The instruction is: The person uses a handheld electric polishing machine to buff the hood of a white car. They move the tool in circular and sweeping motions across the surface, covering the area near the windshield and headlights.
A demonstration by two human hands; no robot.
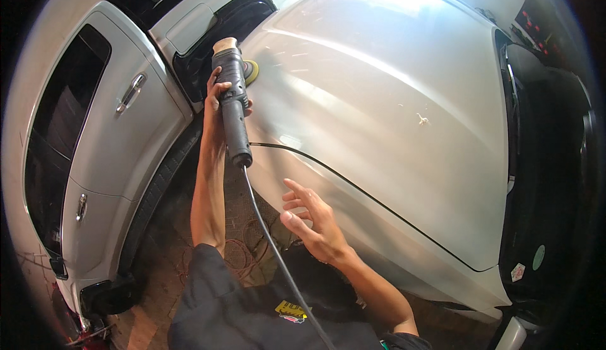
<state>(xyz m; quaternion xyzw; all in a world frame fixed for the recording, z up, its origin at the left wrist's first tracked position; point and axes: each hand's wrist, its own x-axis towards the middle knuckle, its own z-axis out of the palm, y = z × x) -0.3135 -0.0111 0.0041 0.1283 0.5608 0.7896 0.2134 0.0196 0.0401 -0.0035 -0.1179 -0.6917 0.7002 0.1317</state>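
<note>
My left hand (219,89) is wrapped round the black body of a polishing machine (235,113), held upright over the front edge of a silver car's hood (385,116). The machine's yellow foam pad (252,72) faces the hood's front corner; whether it touches the paint I cannot tell. From the machine's lower end a dark power cord (271,243) runs down across my shirt. Close to the fender, my right hand (314,224) is raised with fingers apart and nothing in it. A small whitish smear (422,119) lies on the hood.
At the left stands another silver vehicle (120,135) with chrome door handles, close to the hood's front. Coiled reddish hose or cable (237,258) lies on the floor below me. The car's dark windshield (543,179) is on the right. Bright light reflects at the far side.
</note>
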